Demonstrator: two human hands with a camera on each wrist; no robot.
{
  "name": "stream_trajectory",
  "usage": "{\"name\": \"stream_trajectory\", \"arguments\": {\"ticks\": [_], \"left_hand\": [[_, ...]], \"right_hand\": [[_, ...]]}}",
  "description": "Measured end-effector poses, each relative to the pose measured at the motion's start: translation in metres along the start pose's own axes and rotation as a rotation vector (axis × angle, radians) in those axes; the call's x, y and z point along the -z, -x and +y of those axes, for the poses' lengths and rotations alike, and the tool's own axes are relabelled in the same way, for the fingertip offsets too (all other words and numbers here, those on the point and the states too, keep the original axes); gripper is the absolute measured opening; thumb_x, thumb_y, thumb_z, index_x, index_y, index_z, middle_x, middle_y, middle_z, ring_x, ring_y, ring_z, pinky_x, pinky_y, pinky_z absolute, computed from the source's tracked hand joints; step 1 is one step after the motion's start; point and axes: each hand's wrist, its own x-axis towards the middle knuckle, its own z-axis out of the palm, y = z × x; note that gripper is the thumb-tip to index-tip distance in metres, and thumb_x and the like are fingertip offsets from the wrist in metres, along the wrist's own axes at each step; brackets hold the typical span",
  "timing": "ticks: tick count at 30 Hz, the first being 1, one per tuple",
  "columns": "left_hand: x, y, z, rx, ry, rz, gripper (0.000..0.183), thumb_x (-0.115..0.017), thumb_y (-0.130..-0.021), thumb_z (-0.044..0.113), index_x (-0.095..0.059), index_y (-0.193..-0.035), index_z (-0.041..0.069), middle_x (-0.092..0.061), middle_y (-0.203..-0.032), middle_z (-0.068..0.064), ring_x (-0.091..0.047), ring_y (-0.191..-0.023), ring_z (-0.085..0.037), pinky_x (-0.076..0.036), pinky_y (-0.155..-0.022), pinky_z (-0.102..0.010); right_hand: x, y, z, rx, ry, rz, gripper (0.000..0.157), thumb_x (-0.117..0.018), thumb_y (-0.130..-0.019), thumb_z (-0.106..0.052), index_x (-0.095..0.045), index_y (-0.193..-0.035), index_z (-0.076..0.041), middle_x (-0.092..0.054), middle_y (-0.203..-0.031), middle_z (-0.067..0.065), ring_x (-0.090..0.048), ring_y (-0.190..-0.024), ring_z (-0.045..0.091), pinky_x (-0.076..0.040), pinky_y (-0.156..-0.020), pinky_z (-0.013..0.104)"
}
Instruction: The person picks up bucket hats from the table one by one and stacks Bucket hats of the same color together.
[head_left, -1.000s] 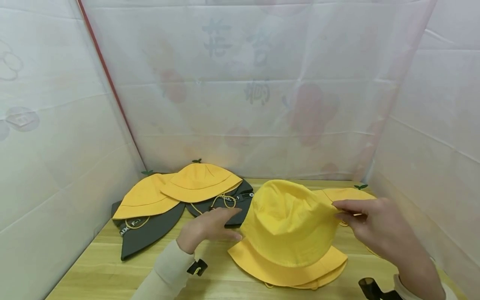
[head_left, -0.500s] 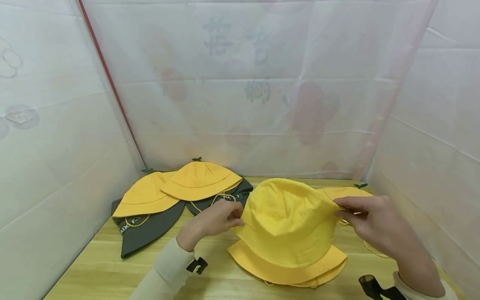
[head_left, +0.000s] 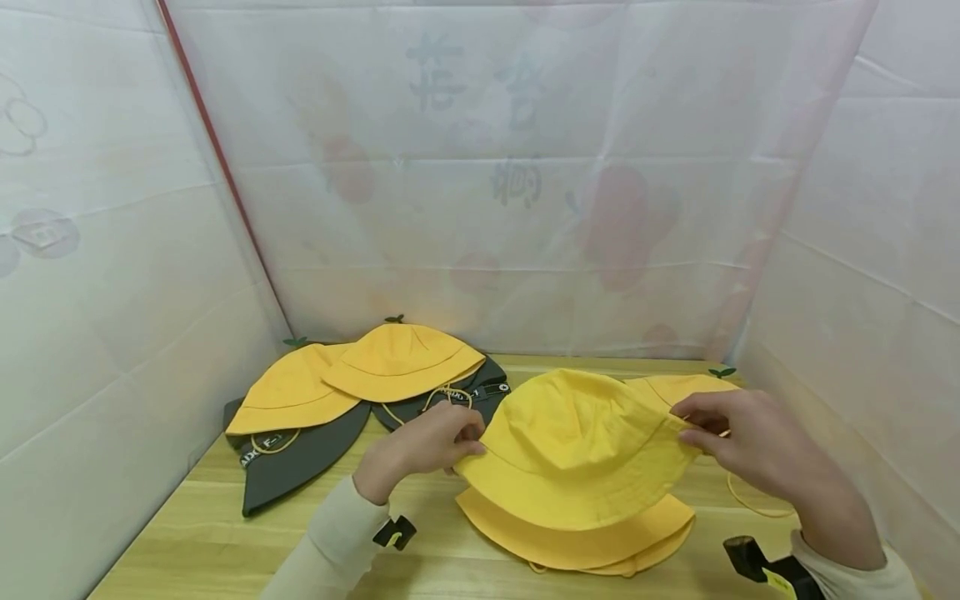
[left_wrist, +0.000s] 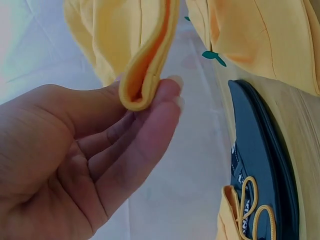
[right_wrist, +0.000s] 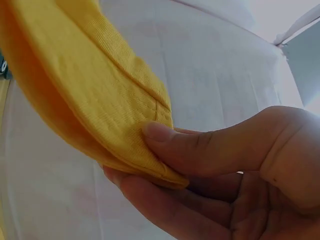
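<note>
A bright yellow bucket hat is held up between my two hands, crown upward. My left hand pinches its brim at the left side; in the left wrist view the folded brim edge sits between thumb and fingers. On the opposite side my right hand pinches the brim, and the right wrist view shows the thumb pressing the stitched fabric against the fingers. Just below the held hat, another yellow hat's brim lies on the table, its crown hidden.
At the left, two yellow hats with green sprouts lie over dark grey caps with printed bands. Another yellow hat with a sprout is partly hidden behind my right hand. White cloth walls enclose the wooden table.
My left hand has moved from beside the hat to pinching its brim. The brim has spread outward and downward, and the crown has dropped slightly.
</note>
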Motion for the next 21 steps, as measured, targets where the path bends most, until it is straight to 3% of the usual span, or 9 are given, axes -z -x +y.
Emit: {"name": "stream_trajectory", "arguments": {"ticks": [9, 17, 21], "left_hand": [[0.0, 0.001, 0.002, 0.015, 0.057, -0.007, 0.008, -0.067, -0.1, 0.01, -0.072, -0.102, 0.005, -0.075, -0.086, -0.008, -0.07, -0.058, -0.018, -0.06, -0.056, -0.027], [-0.002, -0.001, 0.001, 0.001, 0.048, 0.004, 0.009, -0.067, -0.1, 0.01, -0.074, -0.103, 0.004, -0.076, -0.086, -0.009, -0.07, -0.059, -0.017, -0.059, -0.056, -0.024], [-0.002, -0.001, 0.003, 0.01, 0.039, -0.011, 0.008, -0.068, -0.099, 0.01, -0.074, -0.099, 0.005, -0.076, -0.085, -0.007, -0.071, -0.059, -0.021, -0.059, -0.056, -0.024]], "right_hand": [[-0.003, -0.005, 0.014, -0.021, -0.04, -0.121, 0.037, -0.079, -0.089, -0.01, -0.073, -0.125, -0.006, -0.074, -0.084, -0.01, -0.06, -0.064, -0.005, -0.05, -0.06, 0.021], [-0.005, -0.007, 0.023, -0.047, -0.059, -0.211, 0.036, -0.076, -0.091, -0.008, -0.072, -0.126, 0.0, -0.071, -0.076, -0.012, -0.055, -0.061, -0.005, -0.047, -0.058, 0.021], [-0.005, -0.008, 0.028, -0.084, -0.089, -0.296, 0.037, -0.075, -0.092, -0.011, -0.072, -0.128, 0.0, -0.068, -0.072, -0.012, -0.054, -0.059, -0.002, -0.045, -0.056, 0.022]]}}
